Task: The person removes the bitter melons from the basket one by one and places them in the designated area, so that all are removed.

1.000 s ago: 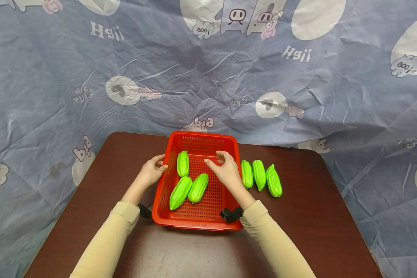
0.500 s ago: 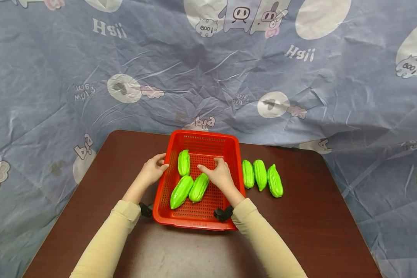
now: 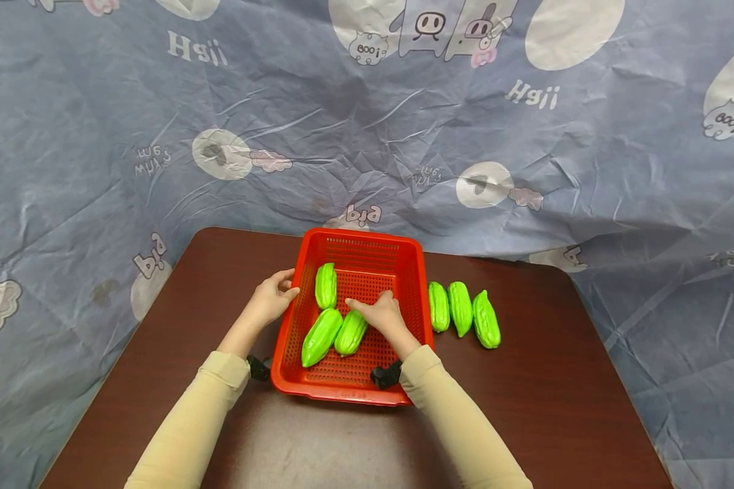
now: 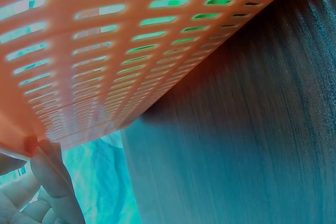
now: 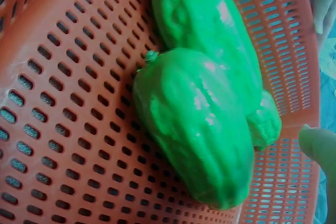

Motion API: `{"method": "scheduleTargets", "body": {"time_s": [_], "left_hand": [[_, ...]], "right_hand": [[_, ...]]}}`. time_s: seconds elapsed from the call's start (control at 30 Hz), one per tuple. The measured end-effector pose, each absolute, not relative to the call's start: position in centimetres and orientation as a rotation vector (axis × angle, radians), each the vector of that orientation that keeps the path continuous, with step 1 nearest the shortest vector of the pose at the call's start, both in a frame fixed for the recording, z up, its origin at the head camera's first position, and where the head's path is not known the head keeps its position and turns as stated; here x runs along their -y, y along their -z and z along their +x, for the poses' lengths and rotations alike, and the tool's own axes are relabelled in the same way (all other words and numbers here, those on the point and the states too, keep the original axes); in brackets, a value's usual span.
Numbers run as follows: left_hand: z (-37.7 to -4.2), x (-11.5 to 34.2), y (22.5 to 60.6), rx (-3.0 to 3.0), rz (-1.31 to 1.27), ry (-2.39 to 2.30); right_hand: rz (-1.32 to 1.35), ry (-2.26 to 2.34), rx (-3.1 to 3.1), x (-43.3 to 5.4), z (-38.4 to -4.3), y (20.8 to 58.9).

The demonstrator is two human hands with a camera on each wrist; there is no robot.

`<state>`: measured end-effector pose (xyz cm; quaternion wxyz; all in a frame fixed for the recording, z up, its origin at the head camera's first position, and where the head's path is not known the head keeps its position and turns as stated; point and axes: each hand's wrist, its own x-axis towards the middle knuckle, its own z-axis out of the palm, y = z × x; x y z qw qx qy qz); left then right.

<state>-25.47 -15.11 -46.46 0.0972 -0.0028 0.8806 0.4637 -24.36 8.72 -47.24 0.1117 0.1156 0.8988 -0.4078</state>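
Note:
A red perforated plastic basket (image 3: 342, 395) holds three bright green bitter melons: one at the back (image 3: 326, 286), one at the front left (image 3: 321, 337) and one just right of it (image 3: 350, 336). My left hand (image 3: 269, 300) pinches the basket's left rim; in the left wrist view its thumb and finger meet at the edge (image 4: 23, 153). Inside the basket, my right hand (image 3: 384, 314) reaches over the far end of the right-hand melon, thumb and fingers apart. The right wrist view shows this melon (image 5: 194, 129) close up, with the thumb (image 5: 319, 142) short of it.
Right of the basket, three more bitter melons (image 3: 461, 309) lie side by side on the dark brown table (image 3: 544, 380). A printed grey-blue cloth (image 3: 355, 136) hangs behind the table's back edge. Black wrist cameras (image 3: 387, 375) sit below both hands.
My right hand has moved left and down, from the basket's right side to over the right-hand melon. My left hand keeps its hold on the rim; the view has shifted slightly.

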Motion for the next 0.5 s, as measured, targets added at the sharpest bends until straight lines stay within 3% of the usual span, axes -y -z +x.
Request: {"method": "scheduleTargets", "body": {"time_s": [0.5], "left_hand": [[-25.6, 15.1, 46.5, -2.603, -0.007, -1.397]], "right_hand": [[0.422, 1.136, -2.503, -8.2, -24.5, 48.4]]}}
